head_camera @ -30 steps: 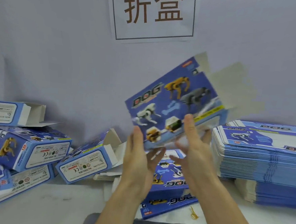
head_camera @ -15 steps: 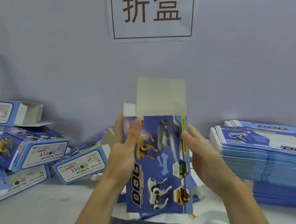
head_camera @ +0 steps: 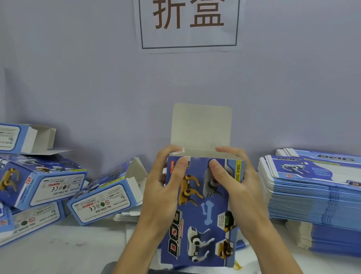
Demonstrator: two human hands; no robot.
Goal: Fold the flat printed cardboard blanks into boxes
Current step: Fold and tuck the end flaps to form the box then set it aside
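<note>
A blue printed "DOG" box [head_camera: 201,228] stands upright in the middle, opened into a sleeve. Its grey top flap [head_camera: 201,127] points straight up. My left hand [head_camera: 163,191] grips the box's upper left edge, thumb on the front panel and fingers curled over a small side flap. My right hand [head_camera: 236,183] grips the upper right edge, thumb pressing the front and fingers hooked over the top rim. The box's lower end is near my lap.
A tall stack of flat blanks [head_camera: 321,193] lies at the right. Several folded boxes [head_camera: 33,180] with open end flaps are piled at the left; one [head_camera: 107,198] leans near my left hand. A paper sign [head_camera: 188,17] hangs on the wall behind.
The blank swung from tilted in the air to upright, then opened into a sleeve. Both hands moved up to its top corners, and fingers now fold over the side flaps.
</note>
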